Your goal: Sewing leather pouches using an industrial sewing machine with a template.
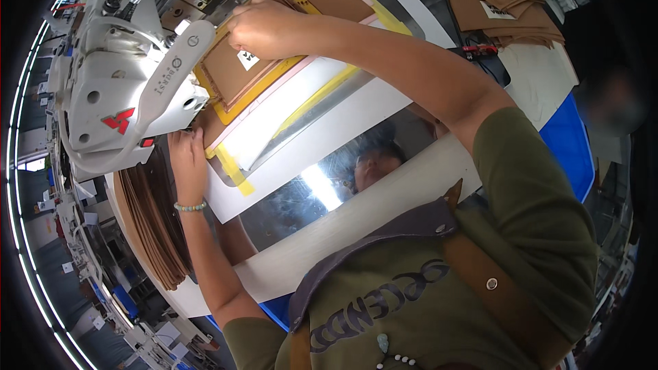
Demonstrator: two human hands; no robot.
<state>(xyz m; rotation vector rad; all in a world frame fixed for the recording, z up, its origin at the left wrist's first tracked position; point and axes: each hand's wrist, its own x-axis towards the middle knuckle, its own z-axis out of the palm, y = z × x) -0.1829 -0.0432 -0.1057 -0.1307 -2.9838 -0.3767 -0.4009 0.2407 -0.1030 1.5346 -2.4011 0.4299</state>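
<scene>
My right hand (264, 29) is at the far side of a brown panel (236, 72), its fingers bent and closed at a yellow frame (264, 81) around the panel. Whatever lies between those fingertips is hidden. A small white label (247, 60) shows on the panel beside my wrist. Below the white head of a sewing machine (103, 106), my left hand (186, 154) rests at the near left corner of the work. Its fingertips are partly covered by the machine head, so its grip does not show. A clear plate with yellow tape (236, 171) lies under the panel.
Stacked brown pieces (147, 223) stand left of my left forearm. More brown pieces with white labels (507, 10) are piled at the far right, near a black cable. A shiny reflective plate (308, 195) lies on the table before me. A blue bin (572, 144) is at the right.
</scene>
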